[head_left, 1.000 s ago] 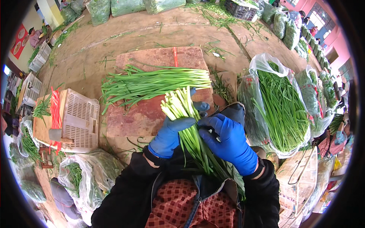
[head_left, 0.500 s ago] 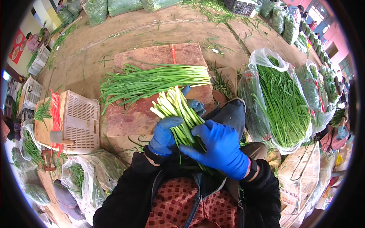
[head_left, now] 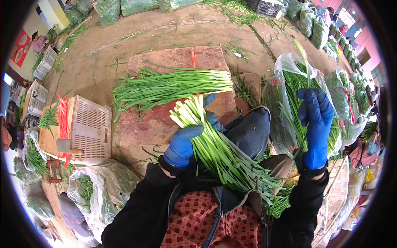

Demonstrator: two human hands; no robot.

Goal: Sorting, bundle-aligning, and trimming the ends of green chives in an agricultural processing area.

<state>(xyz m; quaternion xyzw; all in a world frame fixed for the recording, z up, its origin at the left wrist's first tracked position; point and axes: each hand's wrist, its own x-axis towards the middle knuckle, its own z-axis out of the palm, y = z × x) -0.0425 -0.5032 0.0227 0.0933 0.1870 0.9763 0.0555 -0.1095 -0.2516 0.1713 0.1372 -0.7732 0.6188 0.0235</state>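
Note:
My left hand [head_left: 180,145], in a blue glove, is closed round a bunch of garlic chives [head_left: 231,161]. Their pale cut ends point up and away, and the green leaves trail over my lap to the right. Out to the right, my blue-gloved right hand [head_left: 316,122] pinches a single garlic chive stalk [head_left: 304,60] upright, its pale tip above the fingers. Beyond the left hand, a pile of garlic chives [head_left: 178,87] lies across a reddish wooden board [head_left: 142,134]. A red strap [head_left: 193,58] crosses the board's far part.
An open plastic bag [head_left: 285,118] full of green stalks stands behind my right hand. On the left, a white crate [head_left: 90,134] sits beside red ties [head_left: 64,124] and a knife [head_left: 64,146]. Nearer lies a clear bag [head_left: 111,188]. A person [head_left: 39,43] is far left.
My right hand has left the bunch and moved right and up with one stalk. The bunch's leaves now spread across my lap; the left hand keeps its hold.

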